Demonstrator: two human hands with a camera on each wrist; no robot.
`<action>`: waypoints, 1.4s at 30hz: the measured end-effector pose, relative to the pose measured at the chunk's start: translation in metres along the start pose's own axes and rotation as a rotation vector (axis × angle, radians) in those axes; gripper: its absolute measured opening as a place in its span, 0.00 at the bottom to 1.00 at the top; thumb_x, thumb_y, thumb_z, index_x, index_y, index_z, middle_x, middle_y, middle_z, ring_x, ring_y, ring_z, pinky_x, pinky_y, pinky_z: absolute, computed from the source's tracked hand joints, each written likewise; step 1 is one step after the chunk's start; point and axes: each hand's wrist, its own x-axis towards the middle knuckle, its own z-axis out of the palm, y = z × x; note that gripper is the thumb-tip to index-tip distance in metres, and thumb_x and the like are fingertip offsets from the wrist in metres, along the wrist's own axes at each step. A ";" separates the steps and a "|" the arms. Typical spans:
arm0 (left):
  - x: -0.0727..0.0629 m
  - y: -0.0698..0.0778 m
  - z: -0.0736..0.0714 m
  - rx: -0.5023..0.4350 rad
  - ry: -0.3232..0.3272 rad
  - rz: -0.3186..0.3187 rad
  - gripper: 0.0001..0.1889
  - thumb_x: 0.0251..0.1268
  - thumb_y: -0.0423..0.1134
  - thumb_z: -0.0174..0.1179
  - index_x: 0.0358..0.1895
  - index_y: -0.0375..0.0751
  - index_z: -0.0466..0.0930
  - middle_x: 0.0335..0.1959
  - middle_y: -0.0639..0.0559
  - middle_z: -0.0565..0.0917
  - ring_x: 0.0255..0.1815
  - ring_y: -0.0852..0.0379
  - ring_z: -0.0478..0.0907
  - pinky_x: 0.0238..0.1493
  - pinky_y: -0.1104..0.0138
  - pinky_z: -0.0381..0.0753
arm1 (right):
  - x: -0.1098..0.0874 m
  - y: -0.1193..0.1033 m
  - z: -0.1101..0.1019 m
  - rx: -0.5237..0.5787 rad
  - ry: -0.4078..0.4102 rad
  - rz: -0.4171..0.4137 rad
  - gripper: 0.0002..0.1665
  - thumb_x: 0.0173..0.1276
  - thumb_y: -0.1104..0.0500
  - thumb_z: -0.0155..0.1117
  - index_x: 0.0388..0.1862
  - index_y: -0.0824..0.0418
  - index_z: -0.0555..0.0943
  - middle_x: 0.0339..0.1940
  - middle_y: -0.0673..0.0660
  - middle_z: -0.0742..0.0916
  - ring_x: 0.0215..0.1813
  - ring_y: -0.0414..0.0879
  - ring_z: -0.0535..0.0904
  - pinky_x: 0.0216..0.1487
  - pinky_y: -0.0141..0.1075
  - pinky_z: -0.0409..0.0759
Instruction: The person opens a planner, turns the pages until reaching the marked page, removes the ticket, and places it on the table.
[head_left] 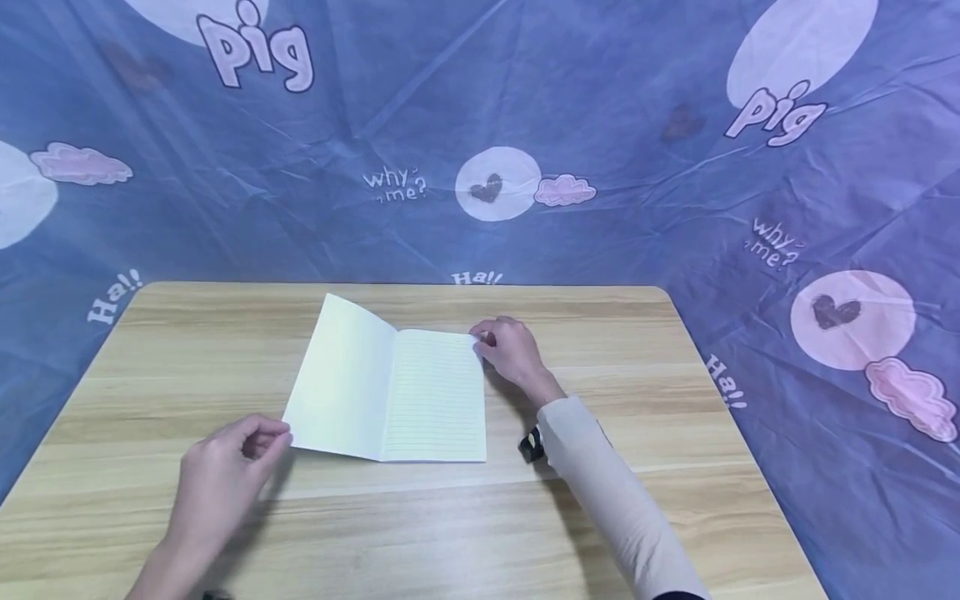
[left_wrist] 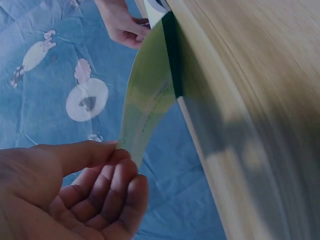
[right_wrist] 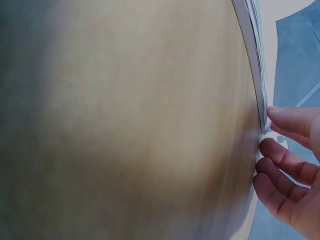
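Observation:
An open notebook (head_left: 437, 400) lies on the wooden table, its lined page on the right and its blank white cover (head_left: 341, 383) raised at a slant on the left. My left hand (head_left: 225, 467) pinches the cover's lower outer corner between thumb and fingertips. In the left wrist view the cover's greenish outer side (left_wrist: 150, 95) curves up from a dark green spine strip (left_wrist: 172, 55). My right hand (head_left: 512, 350) is at the top right corner of the notebook, thumb and forefinger pinching the page corner. Its other fingers (right_wrist: 272, 187) are bent close to the tabletop.
A small black object (head_left: 531, 446) shows beside the right sleeve (head_left: 607, 483), partly hidden by it. The wooden table (head_left: 420, 533) ends at a blue printed cloth (head_left: 390, 100) behind and at the sides.

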 end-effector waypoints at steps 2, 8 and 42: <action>0.001 -0.005 -0.001 0.023 -0.035 -0.024 0.09 0.54 0.22 0.80 0.33 0.38 0.91 0.24 0.57 0.86 0.25 0.66 0.78 0.30 0.81 0.74 | 0.000 -0.001 0.000 0.001 0.000 -0.002 0.13 0.75 0.62 0.75 0.56 0.58 0.91 0.37 0.53 0.86 0.40 0.48 0.81 0.48 0.45 0.81; 0.004 -0.018 -0.001 0.059 -0.188 -0.123 0.05 0.62 0.25 0.76 0.34 0.36 0.89 0.24 0.59 0.82 0.24 0.61 0.74 0.26 0.67 0.76 | 0.003 -0.003 -0.001 0.019 0.010 0.013 0.11 0.74 0.63 0.76 0.53 0.58 0.91 0.37 0.53 0.86 0.40 0.48 0.81 0.46 0.44 0.82; 0.012 -0.037 0.015 0.112 -0.530 -0.252 0.07 0.66 0.27 0.70 0.34 0.38 0.80 0.22 0.54 0.77 0.25 0.51 0.75 0.28 0.57 0.74 | 0.009 -0.004 0.008 0.029 0.331 -0.238 0.05 0.73 0.61 0.77 0.44 0.59 0.94 0.39 0.56 0.91 0.39 0.51 0.86 0.43 0.42 0.87</action>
